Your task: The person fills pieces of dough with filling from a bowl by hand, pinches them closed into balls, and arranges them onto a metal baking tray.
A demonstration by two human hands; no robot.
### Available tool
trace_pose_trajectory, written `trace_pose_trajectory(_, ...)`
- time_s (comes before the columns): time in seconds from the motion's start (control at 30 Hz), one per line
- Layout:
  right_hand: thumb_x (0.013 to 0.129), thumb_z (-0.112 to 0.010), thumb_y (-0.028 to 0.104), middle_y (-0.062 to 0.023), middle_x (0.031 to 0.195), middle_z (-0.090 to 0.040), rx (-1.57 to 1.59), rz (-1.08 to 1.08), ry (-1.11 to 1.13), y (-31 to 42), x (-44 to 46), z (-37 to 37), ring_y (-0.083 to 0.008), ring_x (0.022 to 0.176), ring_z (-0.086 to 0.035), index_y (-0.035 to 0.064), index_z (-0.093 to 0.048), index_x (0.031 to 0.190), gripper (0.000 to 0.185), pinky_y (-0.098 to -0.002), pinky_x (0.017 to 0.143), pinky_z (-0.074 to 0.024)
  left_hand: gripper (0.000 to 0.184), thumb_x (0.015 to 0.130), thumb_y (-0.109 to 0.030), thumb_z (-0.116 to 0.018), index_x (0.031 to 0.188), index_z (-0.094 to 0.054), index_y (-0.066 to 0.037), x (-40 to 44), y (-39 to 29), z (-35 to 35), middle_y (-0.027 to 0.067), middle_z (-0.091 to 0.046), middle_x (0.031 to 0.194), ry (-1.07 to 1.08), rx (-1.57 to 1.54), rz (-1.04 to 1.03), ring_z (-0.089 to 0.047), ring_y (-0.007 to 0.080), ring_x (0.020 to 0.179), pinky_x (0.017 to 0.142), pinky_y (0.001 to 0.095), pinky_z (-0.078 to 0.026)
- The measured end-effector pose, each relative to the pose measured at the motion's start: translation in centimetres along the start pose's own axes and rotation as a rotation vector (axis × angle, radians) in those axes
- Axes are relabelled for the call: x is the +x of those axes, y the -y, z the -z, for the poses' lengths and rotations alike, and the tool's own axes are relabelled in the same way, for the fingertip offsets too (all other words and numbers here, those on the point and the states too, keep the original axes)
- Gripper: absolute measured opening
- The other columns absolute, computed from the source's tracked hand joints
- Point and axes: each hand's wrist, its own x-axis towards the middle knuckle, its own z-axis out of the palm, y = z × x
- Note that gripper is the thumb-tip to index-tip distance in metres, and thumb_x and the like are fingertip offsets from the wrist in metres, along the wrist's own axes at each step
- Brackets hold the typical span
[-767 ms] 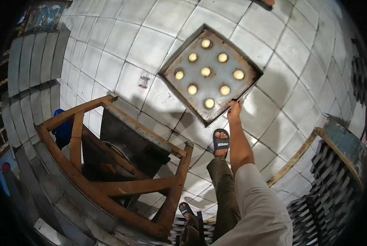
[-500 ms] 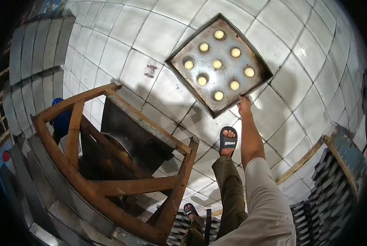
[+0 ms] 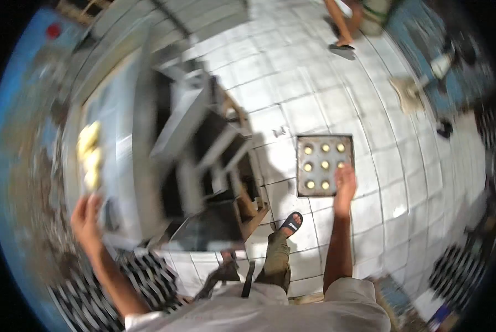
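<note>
A square dark metal tray [image 3: 317,157] lies on the tiled floor, with several pale yellow dough balls [image 3: 325,165] spaced out in rows. My right hand [image 3: 345,185] is over its lower right corner and hides part of it; its fingers look loosely bent but are blurred. On the left, a yellow dough clump [image 3: 90,155] sits on a raised grey metal surface [image 3: 117,133]. Close to the near end of that clump is my left hand [image 3: 86,217], fingers stretched out and somewhat apart. Motion blur hides whether it touches the dough.
Dark and grey metal trays [image 3: 189,122] stack unevenly beside the raised surface. Another person's leg and sandaled foot [image 3: 345,44] show at the top. A beige object [image 3: 407,94] stands at the right, and slatted black-and-white stacks [image 3: 458,274] fill the lower corners.
The tray of dough balls has left my right hand and now lies on the floor. My left hand has come into view at the left, and the view has swung round.
</note>
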Motion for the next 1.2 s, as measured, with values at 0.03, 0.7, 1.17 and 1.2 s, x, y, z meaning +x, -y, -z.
trace_pose_trajectory(0.03, 0.101, -0.061, 0.017, -0.0055, 0.101, -0.068, -0.078, 0.108, 0.09, 7.2, -1.3, -4.5, -0.0129, 0.091, -0.063, 0.0016, -0.064, 0.126, 0.03, -0.0281, 0.085, -0.0504, 0.025, 0.1, -0.022, -0.067, 0.108, -0.076, 0.0, -0.5, -2.2, -1.2, 0.0066, -0.074, 0.095, -0.061, -0.022, 0.015, -0.066, 0.0148, 0.089, 0.083, 0.0298, -0.051)
trace_pose_trajectory(0.7, 0.084, -0.069, 0.013, -0.0063, 0.099, -0.068, -1.449, 1.54, 1.142, 20.7, -38.3, -50.4, -0.0276, 0.102, -0.061, 0.0116, -0.066, 0.108, 0.023, -0.0419, 0.087, -0.0417, 0.014, 0.099, -0.008, -0.063, 0.092, -0.07, 0.001, 0.7, 15.8, 15.9, 0.0028, -0.068, 0.085, 0.098, -1.178, -0.074, -0.059, 0.0066, 0.077, 0.065, 0.0211, -0.043)
trace_pose_trajectory(1.17, 0.105, -0.06, 0.022, -0.0086, 0.096, -0.068, -0.274, 0.469, 0.895, 20.4, -60.4, -41.6, -0.0126, 0.088, -0.06, -0.0025, -0.064, 0.107, 0.025, -0.0282, 0.081, -0.0495, 0.017, 0.082, 0.007, -0.08, 0.099, -0.077, 0.004, -3.6, 11.4, 16.1, 0.0038, -0.068, 0.106, 0.158, -1.153, -0.123, -0.065, 0.008, 0.09, 0.072, 0.0207, -0.053)
trace_pose_trajectory(1.2, 0.105, -0.06, 0.022, -0.0098, 0.093, -0.067, -0.263, 0.526, 0.81, 17.6, -61.2, -41.6, -0.0148, 0.085, -0.061, -0.002, -0.064, 0.104, 0.025, -0.0302, 0.078, -0.05, 0.016, 0.085, 0.006, -0.077, 0.101, -0.076, 0.004, -4.9, 12.5, 16.4, 0.0045, -0.067, 0.106, 0.152, -1.13, -0.107, -0.064, 0.0088, 0.094, 0.078, 0.0222, -0.052)
